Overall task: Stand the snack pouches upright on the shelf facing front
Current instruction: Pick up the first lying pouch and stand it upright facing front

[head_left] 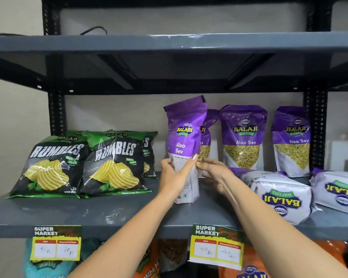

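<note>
- Two pouches [277, 194] lie flat near the shelf [109, 215] edge, waiting.
- Left hand [175, 177] grips the upright purple pouch [184, 141], turned partly sideways; right hand [215, 173] rests fingers loosely against it.
- Next: twist it front-facing.
- Behind, standing pouches [243, 137] already face front.

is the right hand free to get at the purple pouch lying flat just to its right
Probably yes. The right hand only touches the edge of the upright pouch, which the left hand grips. The flat pouch lies close beside the right wrist at the front of the shelf, with nothing between them.
</note>
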Demonstrator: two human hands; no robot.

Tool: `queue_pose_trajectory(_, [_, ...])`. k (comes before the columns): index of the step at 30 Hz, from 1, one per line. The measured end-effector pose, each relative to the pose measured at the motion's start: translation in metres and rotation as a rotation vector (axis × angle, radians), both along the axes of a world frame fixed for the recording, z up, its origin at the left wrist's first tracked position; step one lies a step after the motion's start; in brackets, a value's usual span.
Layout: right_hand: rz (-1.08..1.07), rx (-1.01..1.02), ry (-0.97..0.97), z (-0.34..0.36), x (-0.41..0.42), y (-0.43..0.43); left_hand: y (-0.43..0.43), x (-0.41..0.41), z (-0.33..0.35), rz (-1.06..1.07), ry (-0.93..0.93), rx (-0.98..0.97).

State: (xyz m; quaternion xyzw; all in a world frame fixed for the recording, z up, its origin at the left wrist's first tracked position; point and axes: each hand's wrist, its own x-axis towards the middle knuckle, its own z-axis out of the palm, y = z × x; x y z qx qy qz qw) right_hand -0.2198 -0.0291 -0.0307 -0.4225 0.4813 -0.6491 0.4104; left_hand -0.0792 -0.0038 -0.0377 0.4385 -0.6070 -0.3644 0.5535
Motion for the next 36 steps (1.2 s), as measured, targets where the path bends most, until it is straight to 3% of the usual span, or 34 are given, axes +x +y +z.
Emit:
queue_pose_trajectory(4, [0.123,0.051,0.007,-0.004,0.004,0.001,-0.015,0.003,0.005,0.119,-0.019,-0.016])
queue_pose_trajectory(6, [0.140,0.063,0.073,-0.001,0.004,0.004,-0.026,0.008,0.002,0.075,0.045,-0.028])
queue_pose_trajectory(9, [0.231,0.056,0.107,0.004,0.006,0.008,-0.042,0.022,-0.001,-0.195,0.194,0.011])
queue_pose_trajectory(12, [0.303,0.003,0.131,0.005,0.007,0.010,-0.056,0.034,0.003,-0.476,0.190,0.054])
queue_pose_trajectory(15, [0.293,-0.042,0.083,0.007,0.009,0.017,-0.065,0.041,0.004,-0.601,0.215,0.116])
queue_pose_trajectory(20, [0.107,-0.095,0.082,0.009,0.013,0.030,-0.076,0.046,-0.004,-0.346,0.294,0.020])
queue_pose_trajectory(26, [-0.067,-0.150,0.161,0.004,0.017,0.032,-0.080,0.046,-0.007,-0.271,0.303,-0.105])
queue_pose_trajectory(29, [-0.059,-0.152,0.204,0.004,0.019,0.032,-0.079,0.046,-0.006,-0.321,0.294,-0.071])
queue_pose_trajectory(34, [0.052,-0.163,0.092,0.055,0.013,0.035,-0.079,0.054,-0.011,-0.512,0.139,0.124])
queue_pose_trajectory(36, [0.016,-0.201,0.064,0.079,0.009,0.032,-0.080,0.055,-0.016,-0.495,-0.014,0.130])
